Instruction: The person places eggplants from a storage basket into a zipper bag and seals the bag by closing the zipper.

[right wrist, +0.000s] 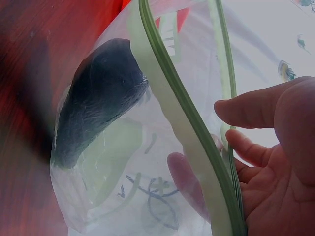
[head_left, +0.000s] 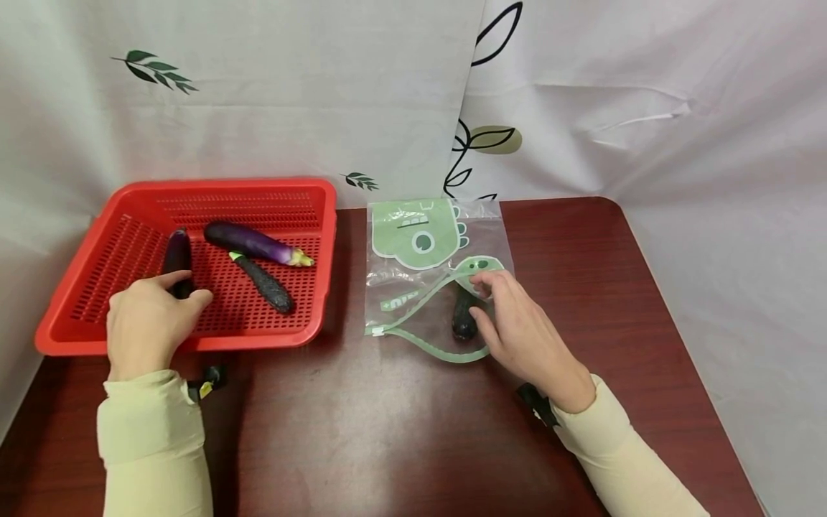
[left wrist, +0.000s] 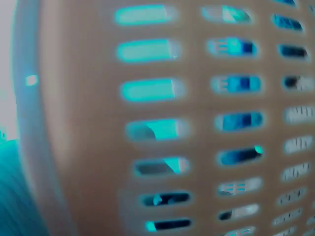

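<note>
In the head view, my left hand (head_left: pixel 150 319) reaches over the red basket's (head_left: pixel 258 339) front rim, its fingertips on the lower end of a dark eggplant (head_left: pixel 177 253); the thumb stands apart from it. The basket also holds a purple eggplant (head_left: pixel 248 242) and a thin, dark, rough-skinned vegetable (head_left: pixel 263 283). A clear bag with green print (head_left: pixel 388 276) lies right of the basket, its mouth spread wide, with a dark vegetable (head_left: pixel 464 319) inside. My right hand (head_left: pixel 526 334) touches the mouth's right side. In the right wrist view, one finger (right wrist: pixel 187 182) shows through the film; the thumb stands apart.
The basket and bag stand on a dark red-brown table (head_left: pixel 362 431). A white cloth (head_left: pixel 291 108) with leaf patterns hangs behind them. Basket slots (left wrist: pixel 147 91) fill most of the left wrist view, which does not show the left fingers.
</note>
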A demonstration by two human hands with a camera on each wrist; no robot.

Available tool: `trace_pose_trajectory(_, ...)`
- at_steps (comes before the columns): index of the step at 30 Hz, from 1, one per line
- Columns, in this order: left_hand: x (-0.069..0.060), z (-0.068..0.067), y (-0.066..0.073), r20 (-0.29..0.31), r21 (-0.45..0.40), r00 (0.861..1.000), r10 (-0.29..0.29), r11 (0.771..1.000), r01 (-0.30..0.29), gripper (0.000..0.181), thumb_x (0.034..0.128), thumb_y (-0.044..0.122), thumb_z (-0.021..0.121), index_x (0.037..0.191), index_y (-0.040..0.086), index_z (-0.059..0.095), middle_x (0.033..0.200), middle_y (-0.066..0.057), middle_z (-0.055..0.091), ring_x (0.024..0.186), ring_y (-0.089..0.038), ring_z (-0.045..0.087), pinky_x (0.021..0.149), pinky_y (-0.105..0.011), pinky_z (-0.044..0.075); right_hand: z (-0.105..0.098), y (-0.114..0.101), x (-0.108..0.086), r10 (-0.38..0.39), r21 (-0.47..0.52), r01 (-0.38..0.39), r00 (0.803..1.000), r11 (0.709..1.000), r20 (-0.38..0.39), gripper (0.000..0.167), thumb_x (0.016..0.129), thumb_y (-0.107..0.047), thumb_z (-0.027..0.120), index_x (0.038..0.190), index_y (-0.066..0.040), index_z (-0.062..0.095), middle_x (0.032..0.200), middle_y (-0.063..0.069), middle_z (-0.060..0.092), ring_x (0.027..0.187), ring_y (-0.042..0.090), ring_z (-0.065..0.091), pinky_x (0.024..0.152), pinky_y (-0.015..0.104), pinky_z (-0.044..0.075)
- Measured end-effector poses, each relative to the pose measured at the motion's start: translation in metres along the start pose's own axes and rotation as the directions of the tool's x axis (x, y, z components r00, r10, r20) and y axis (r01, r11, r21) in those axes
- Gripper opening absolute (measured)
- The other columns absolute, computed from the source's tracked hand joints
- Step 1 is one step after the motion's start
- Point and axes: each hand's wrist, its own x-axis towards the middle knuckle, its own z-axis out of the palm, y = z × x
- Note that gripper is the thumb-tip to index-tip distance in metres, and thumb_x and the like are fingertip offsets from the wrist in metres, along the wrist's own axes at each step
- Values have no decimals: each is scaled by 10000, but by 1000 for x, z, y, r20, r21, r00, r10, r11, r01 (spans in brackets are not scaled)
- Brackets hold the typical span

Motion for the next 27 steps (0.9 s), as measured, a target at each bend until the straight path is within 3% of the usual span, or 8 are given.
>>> trace_pose_trajectory(5,-6,-1,3,-15,-30,1000,-13,999,13,635,960,420,557,1472,48,491,1225,-424,534,1156,-620,327,855,-638,334,0,1,0,0,3,0,1000,1000,-1,426,917,-44,685,1290,15,486,1142,118,559,1043,239,573,881,406,520)
trace_pose_trajectory(15,-16,-4,6,-79,-63,996,27,997,-32,587,950,352,559,1447,42,525,1077,-391,613,988,-531,400,801,-601,326,0,0,0,15,5,-15,1000,1000,14,426,923,-56,685,1294,6,485,1143,111,556,1042,232,571,880,402,522)
trace_pose_trajectory(23,-21,-5,12,-110,-88,993,39,995,-49,569,944,336,558,1434,47,545,952,-365,651,915,-488,457,882,-610,294,0,0,0,12,3,-12,1000,1000,13,431,920,-50,686,1296,15,486,1152,117,559,1047,234,575,886,408,523)
trace_pose_trajectory(27,-25,-8,15,-132,-91,991,32,995,-44,558,931,315,569,1428,62,558,979,-369,651,909,-487,460,811,-565,298,0,0,0,7,1,-7,1000,1000,12,434,915,-45,690,1294,16,485,1146,117,558,1039,233,573,885,407,524)
